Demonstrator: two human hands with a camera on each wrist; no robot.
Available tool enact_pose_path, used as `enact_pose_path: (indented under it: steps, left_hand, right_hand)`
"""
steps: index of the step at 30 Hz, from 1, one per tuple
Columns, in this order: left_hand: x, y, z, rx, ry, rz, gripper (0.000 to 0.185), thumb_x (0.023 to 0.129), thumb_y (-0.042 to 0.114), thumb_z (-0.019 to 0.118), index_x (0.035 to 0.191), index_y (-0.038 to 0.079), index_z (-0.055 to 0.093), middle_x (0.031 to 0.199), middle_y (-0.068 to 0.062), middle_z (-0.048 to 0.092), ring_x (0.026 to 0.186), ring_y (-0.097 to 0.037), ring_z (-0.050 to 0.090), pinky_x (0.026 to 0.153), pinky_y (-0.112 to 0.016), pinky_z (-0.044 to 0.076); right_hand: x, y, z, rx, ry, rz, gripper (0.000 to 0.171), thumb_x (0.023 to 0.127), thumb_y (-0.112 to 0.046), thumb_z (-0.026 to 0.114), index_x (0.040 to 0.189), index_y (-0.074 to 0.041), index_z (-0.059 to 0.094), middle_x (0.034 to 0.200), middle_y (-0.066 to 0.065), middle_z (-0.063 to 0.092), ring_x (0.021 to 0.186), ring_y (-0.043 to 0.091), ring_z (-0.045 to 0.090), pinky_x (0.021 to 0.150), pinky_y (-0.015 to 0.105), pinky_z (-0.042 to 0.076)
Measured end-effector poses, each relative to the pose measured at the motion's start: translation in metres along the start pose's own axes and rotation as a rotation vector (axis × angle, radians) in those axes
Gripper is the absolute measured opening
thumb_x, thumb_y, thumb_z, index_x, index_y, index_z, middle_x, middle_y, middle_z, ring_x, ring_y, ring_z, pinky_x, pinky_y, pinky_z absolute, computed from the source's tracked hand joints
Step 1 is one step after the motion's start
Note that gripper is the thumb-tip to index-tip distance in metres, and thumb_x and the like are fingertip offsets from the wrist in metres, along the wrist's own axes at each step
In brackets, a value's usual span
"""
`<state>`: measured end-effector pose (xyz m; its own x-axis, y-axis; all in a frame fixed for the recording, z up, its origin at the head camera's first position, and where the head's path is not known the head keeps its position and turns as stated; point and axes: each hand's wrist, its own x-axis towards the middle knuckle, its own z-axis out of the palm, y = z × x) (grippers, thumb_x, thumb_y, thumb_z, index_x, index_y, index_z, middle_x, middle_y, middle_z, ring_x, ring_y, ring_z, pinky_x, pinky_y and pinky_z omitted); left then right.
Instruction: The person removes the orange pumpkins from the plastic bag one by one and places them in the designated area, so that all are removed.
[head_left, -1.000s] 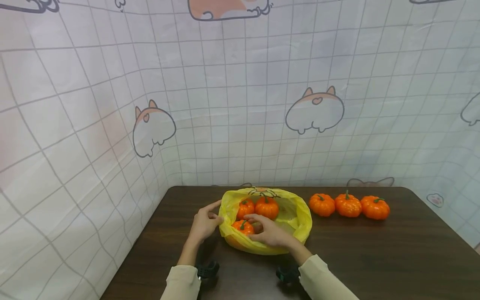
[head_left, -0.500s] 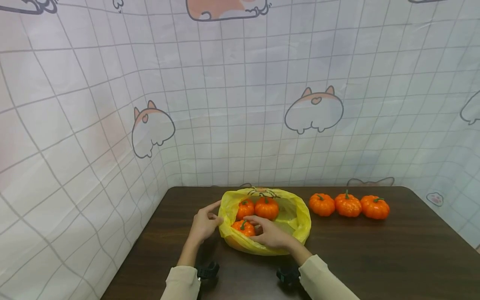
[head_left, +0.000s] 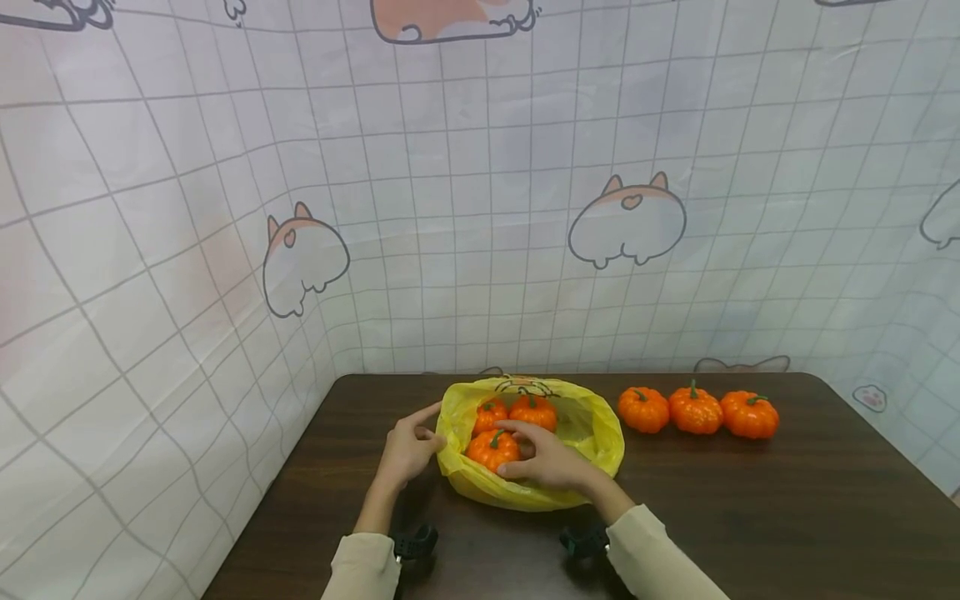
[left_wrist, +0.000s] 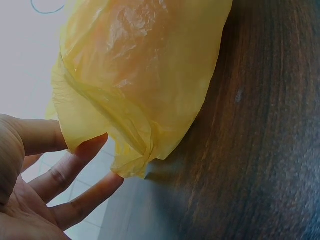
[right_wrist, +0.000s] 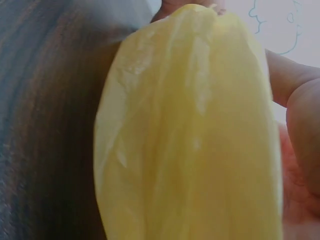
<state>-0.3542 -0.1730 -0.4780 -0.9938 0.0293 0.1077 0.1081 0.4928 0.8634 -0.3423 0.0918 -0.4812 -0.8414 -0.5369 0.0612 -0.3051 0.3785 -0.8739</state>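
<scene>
A yellow plastic bag (head_left: 517, 497) stands with its mouth wide on the dark table, small orange pumpkins inside it. My left hand (head_left: 407, 450) pinches the bag's left rim; in the left wrist view the thin edge of the bag (left_wrist: 165, 75) lies between the thumb and fingers of that hand (left_wrist: 55, 182). Reaching in over the front rim, my right hand (head_left: 553, 460) grips the front pumpkin (head_left: 491, 452) from its right side, thumb in front and fingers behind. Two more pumpkins, a left one (head_left: 489, 414) and a right one (head_left: 534, 410), sit behind it. In the right wrist view the bag (right_wrist: 185, 125) hides most of the right hand (right_wrist: 302, 135).
To the right of the bag, three pumpkins stand in a row: a left (head_left: 643, 410), a middle (head_left: 696, 411) and a right one (head_left: 750, 415). A patterned cloth (head_left: 480, 208) hangs behind the table (head_left: 750, 508).
The right hand has closed round the front pumpkin and shifted it slightly up and to the right within the bag. The left hand has stayed at the rim.
</scene>
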Motion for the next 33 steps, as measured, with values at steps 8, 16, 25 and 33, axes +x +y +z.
enact_pose_path:
  steps: [8, 16, 25, 33]
  left_hand:
    - [0.000, 0.000, 0.000, 0.007, 0.001, -0.005, 0.057, 0.086, 0.013, 0.069, 0.136, 0.036, 0.054, 0.083, -0.006, 0.069, 0.045, -0.014, 0.038, 0.043, -0.027, 0.034]
    - [0.001, -0.001, 0.001, 0.006, -0.001, 0.006, 0.057, 0.086, 0.013, 0.069, 0.135, 0.037, 0.054, 0.081, -0.005, 0.069, 0.044, -0.013, 0.037, 0.042, -0.026, 0.033]
    - [0.002, -0.002, 0.001, 0.006, 0.002, 0.003, 0.057, 0.086, 0.013, 0.069, 0.136, 0.036, 0.054, 0.083, -0.005, 0.069, 0.048, -0.014, 0.042, 0.044, -0.027, 0.036]
    - [0.001, -0.001, 0.001, 0.010, 0.005, 0.003, 0.057, 0.086, 0.013, 0.069, 0.135, 0.037, 0.054, 0.081, -0.005, 0.069, 0.046, -0.013, 0.041, 0.043, -0.026, 0.035]
  right_hand:
    - [-0.003, -0.005, -0.009, -0.043, 0.055, 0.004, 0.071, 0.083, -0.038, 0.073, 0.146, -0.028, 0.041, 0.145, 0.017, 0.043, 0.113, 0.029, 0.056, 0.087, 0.043, 0.050]
    - [-0.006, -0.010, -0.017, -0.079, 0.118, 0.003, 0.068, 0.080, -0.039, 0.076, 0.140, -0.031, 0.046, 0.136, 0.012, 0.049, 0.105, 0.026, 0.056, 0.084, 0.042, 0.049]
    - [-0.009, -0.016, -0.026, -0.038, 0.161, -0.006, 0.069, 0.078, -0.039, 0.078, 0.139, -0.029, 0.047, 0.134, 0.010, 0.047, 0.112, 0.027, 0.053, 0.089, 0.040, 0.049]
    - [-0.012, -0.023, -0.034, 0.008, 0.192, 0.028, 0.073, 0.076, -0.038, 0.080, 0.140, -0.030, 0.046, 0.134, 0.009, 0.045, 0.108, 0.027, 0.056, 0.083, 0.037, 0.052]
